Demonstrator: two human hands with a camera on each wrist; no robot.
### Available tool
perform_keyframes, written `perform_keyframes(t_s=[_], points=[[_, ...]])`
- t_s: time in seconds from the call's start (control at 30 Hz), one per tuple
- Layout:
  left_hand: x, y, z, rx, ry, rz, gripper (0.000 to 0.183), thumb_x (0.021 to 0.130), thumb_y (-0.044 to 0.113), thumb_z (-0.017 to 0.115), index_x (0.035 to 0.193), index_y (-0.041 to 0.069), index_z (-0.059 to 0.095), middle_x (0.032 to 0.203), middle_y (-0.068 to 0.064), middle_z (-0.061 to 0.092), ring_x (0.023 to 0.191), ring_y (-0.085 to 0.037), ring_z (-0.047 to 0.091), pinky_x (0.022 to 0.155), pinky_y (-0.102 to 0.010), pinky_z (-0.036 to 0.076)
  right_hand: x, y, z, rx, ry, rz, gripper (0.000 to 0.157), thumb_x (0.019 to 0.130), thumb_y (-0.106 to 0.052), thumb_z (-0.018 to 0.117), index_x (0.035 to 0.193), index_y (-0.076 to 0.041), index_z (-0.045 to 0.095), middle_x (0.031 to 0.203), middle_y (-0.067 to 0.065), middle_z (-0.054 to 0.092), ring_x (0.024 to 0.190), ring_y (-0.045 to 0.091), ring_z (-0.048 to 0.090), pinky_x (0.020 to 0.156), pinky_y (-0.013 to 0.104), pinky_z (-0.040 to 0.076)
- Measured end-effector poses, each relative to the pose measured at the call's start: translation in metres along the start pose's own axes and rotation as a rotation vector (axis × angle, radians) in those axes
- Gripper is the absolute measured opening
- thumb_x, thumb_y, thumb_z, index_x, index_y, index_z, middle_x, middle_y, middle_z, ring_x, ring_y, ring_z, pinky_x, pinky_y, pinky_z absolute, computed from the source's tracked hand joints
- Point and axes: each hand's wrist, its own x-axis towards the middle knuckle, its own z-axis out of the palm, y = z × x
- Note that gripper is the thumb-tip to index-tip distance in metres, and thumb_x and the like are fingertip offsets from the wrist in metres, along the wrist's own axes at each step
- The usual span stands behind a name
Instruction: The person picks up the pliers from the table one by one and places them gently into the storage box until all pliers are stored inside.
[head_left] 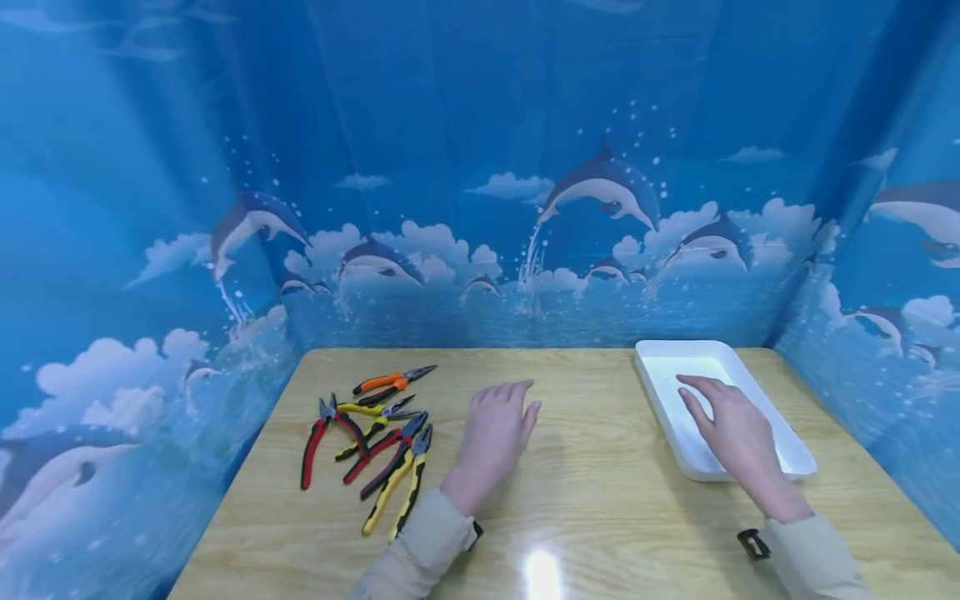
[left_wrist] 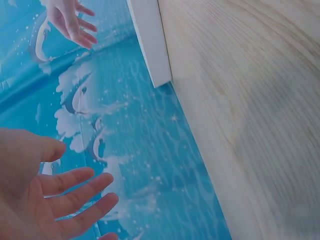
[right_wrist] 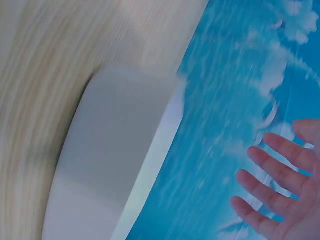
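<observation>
We see a wide stretch of wood-grain surface (head_left: 592,442) between the left hand (head_left: 495,429) and one white tray (head_left: 696,357), which reaches the back edge. The right hand (head_left: 733,429) hovers over the tray; both hands' fingers are loosely extended, gripping nothing. Toward the left edge we count five pliers (head_left: 400,382): one orange-and-black, two red-and-black, two yellow-and-black.

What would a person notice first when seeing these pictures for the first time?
Probably the bright blue backdrop with its printed leaping dolphins, rising behind and on both sides of the wooden table. Next, the five pliers in red, yellow and orange, clustered on the table's left part. Then the white tray at the right, with the right hand appearing over it in the head view.
</observation>
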Motion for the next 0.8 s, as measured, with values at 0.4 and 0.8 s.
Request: perform_keyframes(t_s=[0.4,0.8], points=[[0.016,0.038,0.008,-0.013,0.006,0.070,0.051,0.104,0.047,0.052,0.140,0.011,0.056,0.135,-0.003,0.064,0.124,-0.022,0.060,0.105,-0.041,0.047,0.007,0.091,-0.010,-0.007,-0.128,0.035,0.043,0.106,-0.024,0.054,0.133,0.009,0.056,0.130,0.040,0.054,0.119,0.059,0.048,0.094,0.069,0.038],[0.026,0.086,0.028,0.002,-0.069,0.120,0.058,0.104,0.052,0.049,0.147,0.013,0.049,0.149,-0.003,0.054,0.135,-0.020,0.051,0.110,-0.040,0.042,-0.001,0.139,-0.003,-0.064,-0.253,0.022,0.055,0.105,-0.028,0.056,0.142,0.012,0.046,0.140,0.039,0.045,0.127,0.059,0.041,0.101,0.071,0.032]])
